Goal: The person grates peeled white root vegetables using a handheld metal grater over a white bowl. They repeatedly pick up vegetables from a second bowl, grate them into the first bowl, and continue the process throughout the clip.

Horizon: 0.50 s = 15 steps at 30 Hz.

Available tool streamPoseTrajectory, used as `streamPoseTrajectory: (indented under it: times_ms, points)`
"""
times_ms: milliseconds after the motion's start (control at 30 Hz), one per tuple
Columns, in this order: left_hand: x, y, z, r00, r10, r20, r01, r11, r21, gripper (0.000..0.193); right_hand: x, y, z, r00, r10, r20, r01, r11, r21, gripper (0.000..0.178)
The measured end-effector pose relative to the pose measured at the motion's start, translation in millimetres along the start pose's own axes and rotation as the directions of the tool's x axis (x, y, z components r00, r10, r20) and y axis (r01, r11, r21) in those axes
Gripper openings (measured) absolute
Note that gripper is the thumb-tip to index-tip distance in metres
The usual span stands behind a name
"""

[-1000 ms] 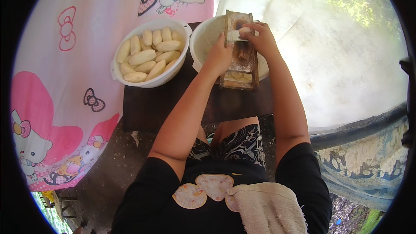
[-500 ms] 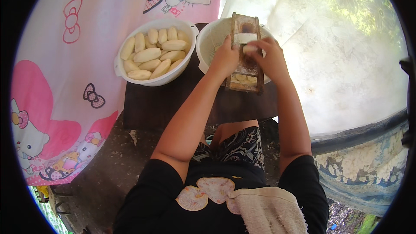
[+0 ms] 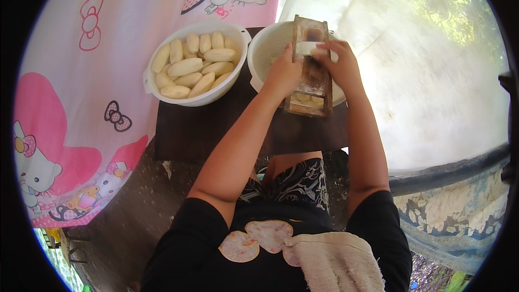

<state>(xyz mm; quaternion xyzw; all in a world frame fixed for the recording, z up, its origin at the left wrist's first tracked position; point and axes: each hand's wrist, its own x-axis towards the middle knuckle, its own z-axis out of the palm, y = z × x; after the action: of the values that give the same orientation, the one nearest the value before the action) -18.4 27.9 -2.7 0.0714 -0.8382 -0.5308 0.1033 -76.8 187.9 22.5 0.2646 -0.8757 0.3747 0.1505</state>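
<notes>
There're 2 hands (image 3: 285,75) (image 3: 346,66), 1 slicer (image 3: 313,66) & 2 bowls (image 3: 204,99) (image 3: 263,54) (1 w/ 12+ bananas (image 3: 185,67)).

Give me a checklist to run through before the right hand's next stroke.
1. Left hand gripping the wooden slicer's left edge: ok.
2. Slicer lying across the right bowl: ok.
3. Right hand well clear of the pale plate: not ok, its fingers are right at it.
4. Piece under those fingers gripped securely: cannot tell, mostly hidden.
5. Towel away from the slicer: ok, over the shirt front.
6. Peeled bananas inside the left bowl: ok.

Head-high view — down onto hands (image 3: 285,74)
</notes>
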Motion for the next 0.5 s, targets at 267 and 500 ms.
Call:
streamPoseTrajectory:
  times_ms: [267,500]
  points:
    - [3.1,-4.1,1.2,1.0,0.016,0.027,-0.015,0.999,-0.038,0.059,6.0,4.3,8.2,0.999,0.011,-0.032,-0.012,0.999,-0.031,0.03]
    - [-0.1,2.9,0.1,1.0,0.012,-0.019,-0.011,1.0,0.029,0.058,24.4,12.4,7.4,0.999,0.033,-0.042,-0.032,0.999,0.023,0.03]
